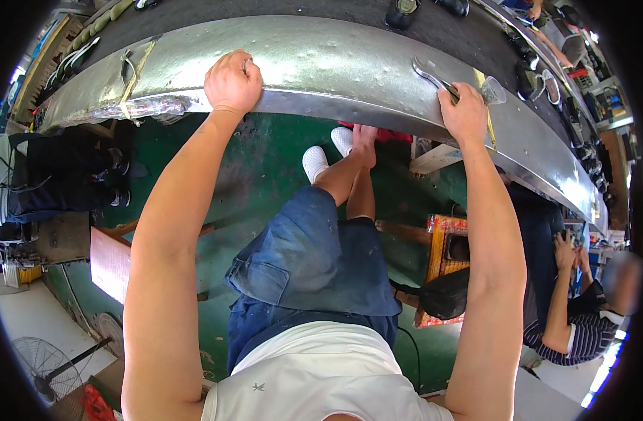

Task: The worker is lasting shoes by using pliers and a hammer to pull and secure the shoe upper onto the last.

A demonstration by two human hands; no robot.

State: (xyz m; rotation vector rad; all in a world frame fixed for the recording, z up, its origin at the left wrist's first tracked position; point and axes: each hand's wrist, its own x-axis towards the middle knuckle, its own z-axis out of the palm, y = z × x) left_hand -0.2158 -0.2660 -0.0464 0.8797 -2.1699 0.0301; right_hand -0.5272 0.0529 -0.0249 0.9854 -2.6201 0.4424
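My left hand (234, 82) is closed in a fist and rests on the front part of a long, dented metal ledge (335, 67). Something small and dark shows between its fingers, too little to name. Farther right, my right hand (464, 112) is wrapped around the handles of metal pincers (425, 69), whose curved jaws point up and left over the ledge. A clear plastic cup (493, 90) sits just right of that hand, beside a yellowish strap around the ledge.
Beyond the ledge runs a dark belt (230, 12) with black shoes (403, 12) on it. Beneath me are a green floor, a wooden stool (448, 245) with a black bag (444, 293), and a fan (48, 372). A co-worker (581, 316) sits at right; another person's legs (69, 168) show left.
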